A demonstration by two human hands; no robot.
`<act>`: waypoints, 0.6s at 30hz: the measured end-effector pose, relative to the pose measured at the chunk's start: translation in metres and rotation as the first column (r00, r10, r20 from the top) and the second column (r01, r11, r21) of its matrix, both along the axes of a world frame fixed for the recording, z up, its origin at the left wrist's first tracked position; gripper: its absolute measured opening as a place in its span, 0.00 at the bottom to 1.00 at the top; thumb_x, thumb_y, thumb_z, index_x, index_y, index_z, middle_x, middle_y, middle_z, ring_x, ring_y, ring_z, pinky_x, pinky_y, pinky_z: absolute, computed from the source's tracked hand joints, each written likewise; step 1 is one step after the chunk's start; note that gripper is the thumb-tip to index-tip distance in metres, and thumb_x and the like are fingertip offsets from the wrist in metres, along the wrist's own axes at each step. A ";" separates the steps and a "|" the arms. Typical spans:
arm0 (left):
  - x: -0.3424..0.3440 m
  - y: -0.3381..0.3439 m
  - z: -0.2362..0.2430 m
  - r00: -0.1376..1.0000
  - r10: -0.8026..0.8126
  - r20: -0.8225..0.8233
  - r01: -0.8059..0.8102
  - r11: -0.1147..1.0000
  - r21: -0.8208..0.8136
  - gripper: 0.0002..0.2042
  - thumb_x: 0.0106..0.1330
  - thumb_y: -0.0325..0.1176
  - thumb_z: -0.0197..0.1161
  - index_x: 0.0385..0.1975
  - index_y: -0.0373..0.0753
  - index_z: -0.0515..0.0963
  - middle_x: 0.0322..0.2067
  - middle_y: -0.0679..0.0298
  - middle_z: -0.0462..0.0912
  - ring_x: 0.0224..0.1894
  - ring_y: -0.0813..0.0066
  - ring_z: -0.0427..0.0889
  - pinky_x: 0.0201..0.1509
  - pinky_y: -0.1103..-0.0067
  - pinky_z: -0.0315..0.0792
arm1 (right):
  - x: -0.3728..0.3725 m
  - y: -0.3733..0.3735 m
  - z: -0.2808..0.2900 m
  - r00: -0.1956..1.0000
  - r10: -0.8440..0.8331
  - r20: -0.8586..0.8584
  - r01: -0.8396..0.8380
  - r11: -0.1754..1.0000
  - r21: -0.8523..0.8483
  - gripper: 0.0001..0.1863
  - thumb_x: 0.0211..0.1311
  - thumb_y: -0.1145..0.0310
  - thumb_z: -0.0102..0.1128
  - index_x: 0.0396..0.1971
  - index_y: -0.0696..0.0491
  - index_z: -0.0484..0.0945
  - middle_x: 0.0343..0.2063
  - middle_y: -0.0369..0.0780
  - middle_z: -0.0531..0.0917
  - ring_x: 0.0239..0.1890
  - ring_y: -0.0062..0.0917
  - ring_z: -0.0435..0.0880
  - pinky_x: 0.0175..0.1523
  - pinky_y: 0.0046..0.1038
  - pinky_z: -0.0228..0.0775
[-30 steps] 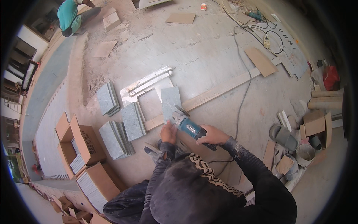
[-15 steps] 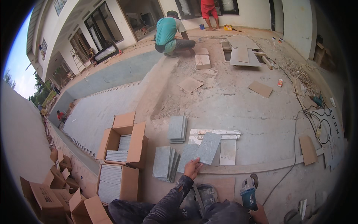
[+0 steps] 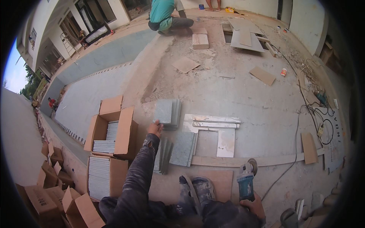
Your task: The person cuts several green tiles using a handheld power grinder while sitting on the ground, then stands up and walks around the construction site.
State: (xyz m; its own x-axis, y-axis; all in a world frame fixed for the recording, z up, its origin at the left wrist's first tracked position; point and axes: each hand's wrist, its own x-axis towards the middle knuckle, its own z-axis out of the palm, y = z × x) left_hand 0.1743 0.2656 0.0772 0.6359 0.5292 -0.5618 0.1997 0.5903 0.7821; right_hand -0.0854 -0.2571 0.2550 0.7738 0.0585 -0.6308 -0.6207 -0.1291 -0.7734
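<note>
My left hand (image 3: pixel 155 128) is at the near left corner of the far stack of grey tiles (image 3: pixel 164 110), its fingers closed on the top tile's edge. Below my left forearm, another stack of grey tiles (image 3: pixel 164 155) is partly covered. To its right lies a small pile of grey tiles (image 3: pixel 181 148), touched by neither hand. My right hand (image 3: pixel 254 205) is wrapped round the rear of a blue angle grinder (image 3: pixel 245 186). The grinder's disc (image 3: pixel 251 166) points away from me, near a long wooden strip (image 3: pixel 262 161).
Open cartons of tiles (image 3: pixel 119 167) stand at left, above empty cartons (image 3: pixel 49 197). White boards (image 3: pixel 227 142) lie ahead. A power cable (image 3: pixel 294 167) runs along the right. A person (image 3: pixel 163 17) squats at the far side, beside the sunken basin (image 3: pixel 99 87).
My left hand has let go of the grey tile, now lying on the small pile, and moved left and forward to the far stack. My right hand still holds the grinder. The view has shifted.
</note>
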 end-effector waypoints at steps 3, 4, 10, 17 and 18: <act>0.014 -0.002 -0.008 0.999 -0.028 -0.025 0.028 0.999 -0.019 0.11 0.66 0.30 0.53 0.45 0.34 0.70 0.40 0.61 0.75 0.37 0.67 0.76 0.39 0.77 0.77 | 0.005 0.001 -0.003 1.000 0.007 0.016 -0.007 1.000 0.000 0.23 0.40 0.67 0.65 0.39 0.60 0.72 0.27 0.36 0.76 0.28 0.20 0.75 0.34 0.23 0.68; 0.016 0.004 -0.012 0.999 -0.026 -0.046 0.025 0.999 -0.024 0.10 0.66 0.30 0.53 0.45 0.35 0.71 0.39 0.61 0.75 0.36 0.68 0.76 0.38 0.77 0.77 | 0.006 0.001 -0.002 0.998 0.050 0.037 -0.048 0.998 -0.039 0.23 0.40 0.66 0.65 0.38 0.60 0.73 0.26 0.36 0.76 0.27 0.20 0.75 0.34 0.23 0.68; 0.031 0.011 -0.024 0.982 -0.024 -0.190 0.011 0.997 -0.072 0.09 0.66 0.30 0.52 0.44 0.39 0.71 0.37 0.61 0.73 0.37 0.66 0.75 0.41 0.73 0.77 | 0.009 0.001 0.011 0.999 0.019 0.030 -0.018 0.999 -0.033 0.18 0.44 0.62 0.64 0.36 0.52 0.73 0.16 0.32 0.73 0.12 0.14 0.66 0.14 0.19 0.55; 0.047 0.009 -0.011 0.949 -0.028 -0.314 0.016 0.999 -0.038 0.20 0.64 0.35 0.53 0.54 0.37 0.62 0.44 0.51 0.69 0.44 0.57 0.72 0.47 0.65 0.72 | 0.008 0.002 0.011 0.999 0.020 0.038 -0.018 0.999 -0.035 0.17 0.44 0.62 0.64 0.33 0.52 0.73 0.15 0.32 0.73 0.12 0.14 0.66 0.15 0.19 0.55; 0.052 -0.006 -0.004 0.942 -0.032 -0.335 0.013 0.998 -0.058 0.22 0.63 0.36 0.54 0.56 0.37 0.60 0.46 0.50 0.68 0.46 0.56 0.71 0.49 0.64 0.71 | 0.005 0.000 0.009 0.998 -0.009 0.068 0.011 0.999 -0.033 0.16 0.44 0.62 0.64 0.33 0.52 0.73 0.15 0.32 0.73 0.12 0.14 0.66 0.15 0.19 0.56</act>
State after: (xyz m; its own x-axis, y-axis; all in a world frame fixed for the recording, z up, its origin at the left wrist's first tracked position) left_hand 0.2259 0.2597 0.0732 0.4166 0.4799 -0.7721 0.4592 0.6219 0.6344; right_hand -0.0801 -0.2566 0.2635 0.8155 0.0300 -0.5780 -0.5680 -0.1499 -0.8093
